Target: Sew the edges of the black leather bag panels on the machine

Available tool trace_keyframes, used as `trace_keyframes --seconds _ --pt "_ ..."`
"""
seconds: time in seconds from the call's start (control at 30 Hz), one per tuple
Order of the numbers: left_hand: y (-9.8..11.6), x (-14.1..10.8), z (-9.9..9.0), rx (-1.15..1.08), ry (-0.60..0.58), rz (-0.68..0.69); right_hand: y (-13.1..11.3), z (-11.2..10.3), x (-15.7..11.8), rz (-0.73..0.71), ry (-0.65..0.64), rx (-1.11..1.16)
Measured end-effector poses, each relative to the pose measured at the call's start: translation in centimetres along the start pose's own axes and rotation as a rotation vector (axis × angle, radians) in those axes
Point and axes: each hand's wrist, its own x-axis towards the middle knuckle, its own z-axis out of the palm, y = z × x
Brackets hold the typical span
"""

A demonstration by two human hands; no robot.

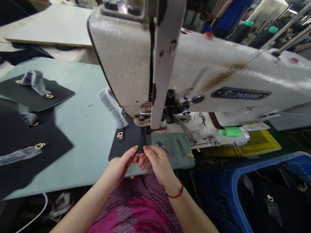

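Note:
A black leather piece (131, 137) with a gold buckle (120, 135) and a plastic-wrapped strap (113, 108) lies partly under the head of a white sewing machine (121, 58). My left hand (125, 160) pinches its near edge between thumb and fingers. Close beside it, my right hand (155, 160) pinches the same piece near its right corner. Both thumbs rest on top, and the curled fingers are partly below the edge. Pink-handled thread snips (164, 149) lie on the table just beyond my right hand.
More black pieces (48, 142) with wrapped straps lie on the pale green table (80, 129) at left. A blue basket (236, 194) holding black pieces stands at lower right, with a yellow crate (262, 142) behind. A person in blue (230, 16) is in the background.

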Motion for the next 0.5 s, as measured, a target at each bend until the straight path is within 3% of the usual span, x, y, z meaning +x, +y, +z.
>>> trace_keyframes --seconds 0.1,0.2,0.3,0.5 --pt "0.2 -0.1 0.4 -0.021 -0.176 -0.050 0.5 0.1 0.0 0.002 0.010 0.046" --pt "0.3 -0.2 0.6 -0.040 -0.228 -0.051 0.7 0.2 -0.1 -0.010 0.027 0.044" --pt "0.2 -0.2 0.6 -0.052 -0.187 -0.059 0.6 0.4 -0.1 -0.041 0.064 -0.011" --pt "-0.3 -0.1 0.4 -0.083 0.030 -0.051 -0.7 0.8 -0.6 -0.128 0.119 -0.145"
